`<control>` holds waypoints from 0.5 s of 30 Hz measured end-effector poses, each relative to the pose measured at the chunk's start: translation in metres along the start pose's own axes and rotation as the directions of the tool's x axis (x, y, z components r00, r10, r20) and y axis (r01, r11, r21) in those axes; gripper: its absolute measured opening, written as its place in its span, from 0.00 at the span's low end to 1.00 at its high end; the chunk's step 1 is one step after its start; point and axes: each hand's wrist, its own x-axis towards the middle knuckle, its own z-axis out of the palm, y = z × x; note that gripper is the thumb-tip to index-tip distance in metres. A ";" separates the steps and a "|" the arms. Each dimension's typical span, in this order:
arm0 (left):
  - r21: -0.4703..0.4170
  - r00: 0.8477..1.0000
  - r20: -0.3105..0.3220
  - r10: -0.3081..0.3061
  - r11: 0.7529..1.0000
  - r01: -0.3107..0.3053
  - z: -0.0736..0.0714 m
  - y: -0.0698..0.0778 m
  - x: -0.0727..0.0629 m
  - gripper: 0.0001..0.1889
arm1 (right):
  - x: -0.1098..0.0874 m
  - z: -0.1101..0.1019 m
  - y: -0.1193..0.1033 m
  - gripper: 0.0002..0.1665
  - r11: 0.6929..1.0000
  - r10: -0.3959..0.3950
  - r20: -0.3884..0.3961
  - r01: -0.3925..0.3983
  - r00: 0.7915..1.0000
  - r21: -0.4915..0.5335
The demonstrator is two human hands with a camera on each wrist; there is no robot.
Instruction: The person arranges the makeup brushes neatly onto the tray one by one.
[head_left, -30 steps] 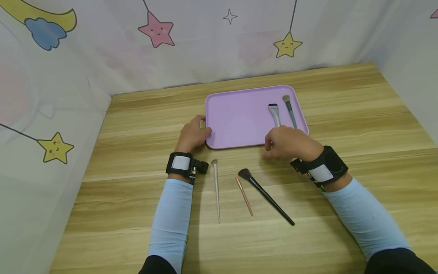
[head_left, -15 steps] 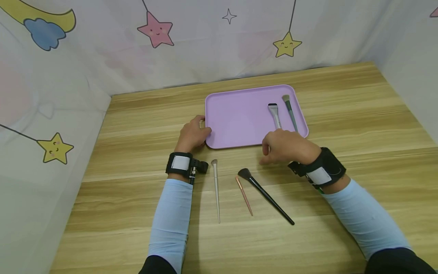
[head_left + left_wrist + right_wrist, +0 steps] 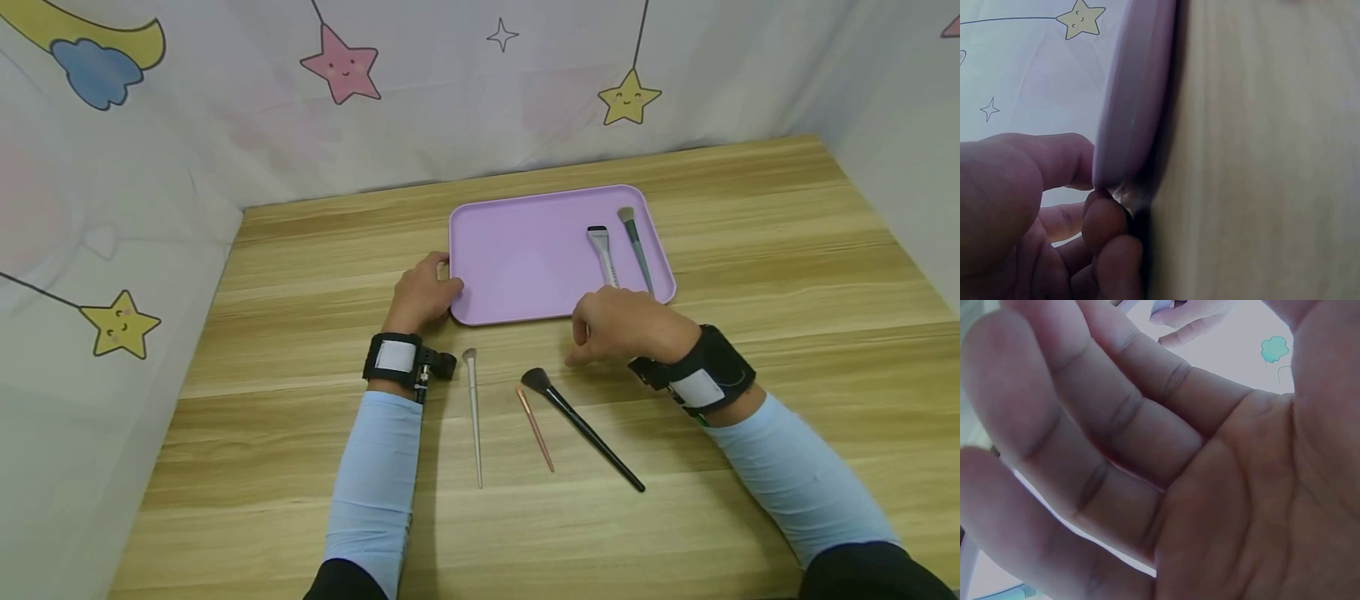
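My left hand (image 3: 422,296) grips the left end of the lilac tray (image 3: 517,258). In the left wrist view the thumb lies over the rim (image 3: 1132,94) and fingertips (image 3: 1105,225) are tucked beneath it. My right hand (image 3: 630,327) hovers by the tray's front right edge, covering part of it. Nothing lies in its palm (image 3: 1229,506), and its fingers are loosely bent. On the tray's right side lie a flat-tipped makeup brush (image 3: 602,252) with a silvery handle and a green makeup brush (image 3: 636,248), their lower ends hidden by that hand.
On the wooden table (image 3: 300,467) before the tray lie a slim pale makeup brush (image 3: 475,417), a short rose-gold brush (image 3: 536,429) and a large black brush (image 3: 588,433). Behind the table hangs a white curtain (image 3: 450,133) printed with stars.
My right hand has drifted slightly toward me and to the left, showing a bit more of the two brushes on the tray. The left hand and tray stay put.
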 end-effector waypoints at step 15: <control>-0.003 1.000 -0.001 0.001 1.000 -0.001 0.001 -0.002 0.002 0.32 | 0.000 0.006 -0.009 0.16 1.000 -0.004 0.030 0.004 1.000 -0.010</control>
